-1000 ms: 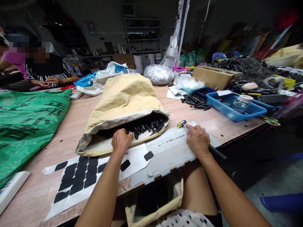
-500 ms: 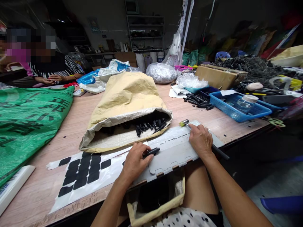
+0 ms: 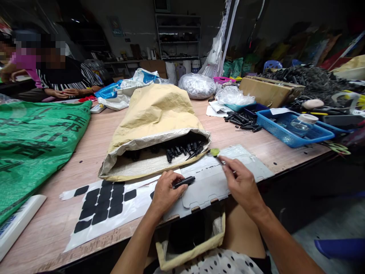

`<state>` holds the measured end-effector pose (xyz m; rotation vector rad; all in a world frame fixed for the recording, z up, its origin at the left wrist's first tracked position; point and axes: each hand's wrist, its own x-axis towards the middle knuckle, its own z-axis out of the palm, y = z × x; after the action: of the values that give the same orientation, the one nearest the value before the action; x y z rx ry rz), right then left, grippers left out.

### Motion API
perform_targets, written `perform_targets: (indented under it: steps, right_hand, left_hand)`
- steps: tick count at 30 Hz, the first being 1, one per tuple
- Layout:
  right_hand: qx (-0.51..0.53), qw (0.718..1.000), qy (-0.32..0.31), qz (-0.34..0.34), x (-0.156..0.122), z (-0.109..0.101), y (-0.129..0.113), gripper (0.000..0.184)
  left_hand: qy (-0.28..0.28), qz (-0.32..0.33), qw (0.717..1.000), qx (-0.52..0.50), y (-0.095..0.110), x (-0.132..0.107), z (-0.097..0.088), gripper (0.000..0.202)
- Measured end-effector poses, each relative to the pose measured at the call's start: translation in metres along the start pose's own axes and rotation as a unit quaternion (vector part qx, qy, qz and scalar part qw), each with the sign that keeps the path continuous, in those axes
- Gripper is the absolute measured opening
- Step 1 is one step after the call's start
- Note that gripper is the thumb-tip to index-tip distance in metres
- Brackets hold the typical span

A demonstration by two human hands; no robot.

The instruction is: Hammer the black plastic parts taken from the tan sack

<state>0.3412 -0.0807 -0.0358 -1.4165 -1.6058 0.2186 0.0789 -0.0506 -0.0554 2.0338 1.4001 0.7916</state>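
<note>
My left hand [image 3: 167, 192] is closed on a black cylindrical part [image 3: 184, 182], which lies along the grey board [image 3: 205, 192]. In my right hand [image 3: 241, 182] is a small hammer [image 3: 215, 153] with a yellow-green head, held above the board. The hammer's grip end is hidden behind my hand and wrist. Beyond the board a tan paper sack [image 3: 156, 110] lies with its mouth towards me, and several black parts [image 3: 182, 149] show inside it. Left of my left hand is a white sheet with black rounded-square stickers [image 3: 102, 205].
A green woven sack [image 3: 42, 137] covers the table's left side. To the right are a blue basket [image 3: 293, 127], loose black parts [image 3: 242, 120] and a cardboard box [image 3: 268, 91]. An open tan bag [image 3: 194, 251] sits at my lap. A person [image 3: 68, 76] sits across at far left.
My right hand has lifted the hammer and brought its head left, nearer the black part. My left hand stays on the part. The whole view has shifted slightly.
</note>
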Motion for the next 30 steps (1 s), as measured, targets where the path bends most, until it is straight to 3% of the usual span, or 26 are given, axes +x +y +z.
perform_targets:
  steps: [3, 6, 15, 30]
  right_hand:
    - [0.053, 0.995, -0.08, -0.012, -0.021, 0.013, -0.024, 0.035]
    - [0.063, 0.991, -0.114, -0.004, -0.031, 0.024, -0.032, 0.037]
    - [0.052, 0.995, -0.079, 0.015, -0.033, 0.023, -0.028, 0.035]
    - [0.048, 0.991, -0.127, 0.003, -0.046, 0.036, -0.045, 0.038]
  left_hand:
    - [0.0, 0.001, 1.0, -0.003, -0.001, 0.0, 0.001, 0.012]
    - [0.001, -0.001, 1.0, -0.007, 0.0, 0.0, 0.001, 0.011]
    - [0.015, -0.002, 1.0, -0.012, -0.001, 0.0, 0.001, 0.013]
    - [0.02, -0.01, 0.999, -0.027, -0.002, -0.001, 0.003, 0.016]
